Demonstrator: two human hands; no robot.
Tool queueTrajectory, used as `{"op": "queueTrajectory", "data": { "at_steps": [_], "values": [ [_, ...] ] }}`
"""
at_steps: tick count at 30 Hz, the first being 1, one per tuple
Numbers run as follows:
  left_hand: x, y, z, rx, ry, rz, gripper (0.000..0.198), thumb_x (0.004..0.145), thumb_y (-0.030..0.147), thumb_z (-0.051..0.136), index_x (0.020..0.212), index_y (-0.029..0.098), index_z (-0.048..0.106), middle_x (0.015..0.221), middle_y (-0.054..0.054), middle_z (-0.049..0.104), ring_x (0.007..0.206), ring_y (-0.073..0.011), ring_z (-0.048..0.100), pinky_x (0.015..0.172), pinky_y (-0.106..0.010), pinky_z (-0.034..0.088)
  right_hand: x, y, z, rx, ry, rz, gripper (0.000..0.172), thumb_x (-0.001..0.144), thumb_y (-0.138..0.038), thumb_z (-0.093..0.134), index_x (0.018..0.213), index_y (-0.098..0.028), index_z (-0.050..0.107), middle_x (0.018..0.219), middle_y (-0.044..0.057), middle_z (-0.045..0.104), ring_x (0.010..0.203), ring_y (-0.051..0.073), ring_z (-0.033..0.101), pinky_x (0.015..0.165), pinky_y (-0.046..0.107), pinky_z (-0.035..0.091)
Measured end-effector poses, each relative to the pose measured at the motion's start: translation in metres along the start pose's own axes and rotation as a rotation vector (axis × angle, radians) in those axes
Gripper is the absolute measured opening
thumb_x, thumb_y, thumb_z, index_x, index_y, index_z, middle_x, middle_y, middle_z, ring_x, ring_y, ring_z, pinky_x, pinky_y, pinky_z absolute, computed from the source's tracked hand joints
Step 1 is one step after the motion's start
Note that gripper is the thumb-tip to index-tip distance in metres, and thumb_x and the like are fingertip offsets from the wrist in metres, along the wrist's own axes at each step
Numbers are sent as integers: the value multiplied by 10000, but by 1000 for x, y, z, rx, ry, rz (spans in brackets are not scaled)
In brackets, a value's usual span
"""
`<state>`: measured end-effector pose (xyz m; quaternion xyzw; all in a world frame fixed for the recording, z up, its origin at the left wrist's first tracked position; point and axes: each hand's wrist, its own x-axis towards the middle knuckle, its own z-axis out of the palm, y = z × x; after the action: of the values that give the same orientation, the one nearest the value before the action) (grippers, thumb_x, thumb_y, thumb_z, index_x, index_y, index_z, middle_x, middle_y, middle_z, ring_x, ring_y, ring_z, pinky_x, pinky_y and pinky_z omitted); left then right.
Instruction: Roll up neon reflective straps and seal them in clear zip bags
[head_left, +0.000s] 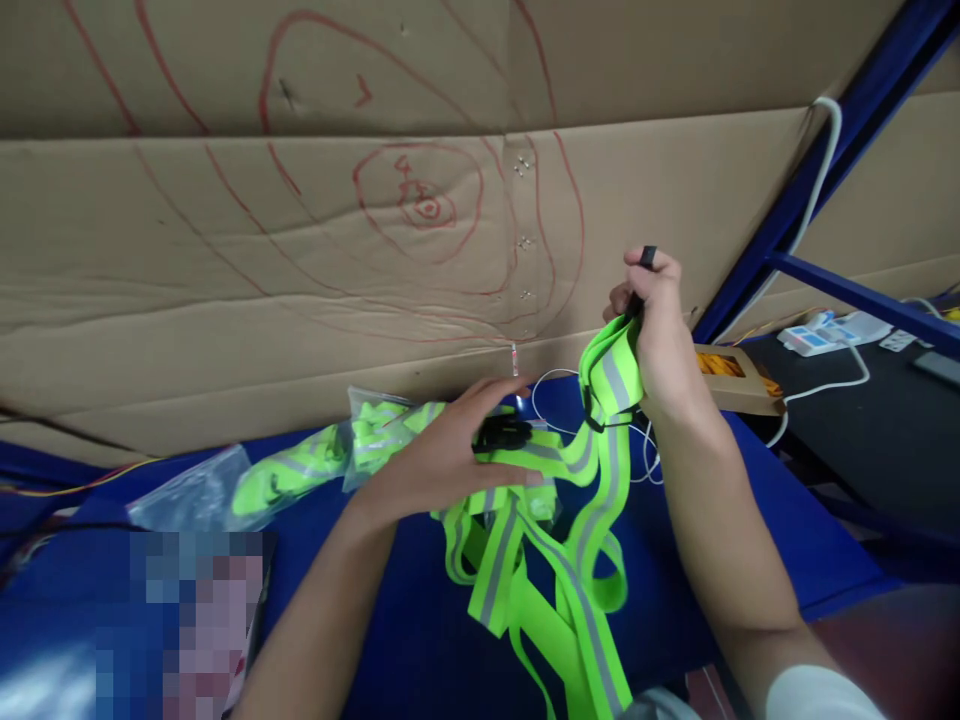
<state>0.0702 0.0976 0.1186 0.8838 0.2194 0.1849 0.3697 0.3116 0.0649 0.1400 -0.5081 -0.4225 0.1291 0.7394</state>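
Neon green straps with grey reflective stripes (pixel 589 610) lie tangled on the blue table and hang over toward its front edge. My right hand (pixel 656 310) is raised and closed on one end of them, with a black clip showing at the fingertips. Below that hand hangs a folded green loop with a black slider. My left hand (pixel 465 450) reaches in from the left, thumb and fingers apart, around a black buckle (pixel 504 433) on the straps. Whether its palm touches the buckle is not clear.
Clear bags (pixel 195 490) with more green straps lie at the back left. Cardboard (pixel 300 230) with red drawn rings stands behind. A blurred picture is at the lower left. On the right are a blue metal frame (pixel 810 190), an open carton (pixel 739 380), white cables and a power strip.
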Motion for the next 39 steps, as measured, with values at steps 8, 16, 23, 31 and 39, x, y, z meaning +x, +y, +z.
{"op": "queueTrajectory", "data": {
  "at_steps": [8, 16, 23, 31, 39],
  "values": [
    [-2, -6, -12, -168, -227, 22, 911, 644, 408, 956, 1464, 335, 568, 1488, -68, 596, 1370, -336, 563, 1149, -458, 468, -28, -39, 2, 10, -93, -63, 400, 698, -391, 909, 949, -262, 625, 839, -32, 582, 874, 178, 637, 756, 313, 576],
    [-24, -21, -60, 5, -246, 44, 745, 669, 340, 942, 1362, 376, 670, 1388, -54, 679, 1256, -299, 648, 1059, -398, 513, -18, -46, -22, 102, -393, 84, 294, 717, -343, 899, 891, -219, 697, 817, -21, 680, 754, 159, 663, 675, 299, 578],
    [-43, -34, -97, 5, 112, -11, 460, 679, 406, 912, 1117, 321, 797, 1071, -49, 792, 973, -268, 689, 828, -337, 523, -10, -53, -37, 278, -381, -1, 200, 845, -385, 782, 927, -250, 659, 908, -18, 692, 891, 181, 684, 796, 355, 588],
    [-23, 17, -32, -277, 612, 107, 277, 848, 384, 799, 1103, 276, 789, 1062, -39, 765, 913, -197, 681, 759, -280, 514, -28, -56, -21, 220, -631, 28, 148, 863, -343, 757, 936, -244, 676, 999, 4, 686, 955, 194, 685, 871, 377, 593],
    [-12, 25, -7, -218, 518, 115, 177, 842, 272, 815, 1006, 216, 782, 966, -6, 754, 912, -180, 684, 835, -285, 532, -49, -39, 24, 149, -814, -14, 200, 904, -427, 742, 1038, -279, 732, 1172, -3, 689, 1216, 202, 629, 1110, 354, 490]
  ]
}}
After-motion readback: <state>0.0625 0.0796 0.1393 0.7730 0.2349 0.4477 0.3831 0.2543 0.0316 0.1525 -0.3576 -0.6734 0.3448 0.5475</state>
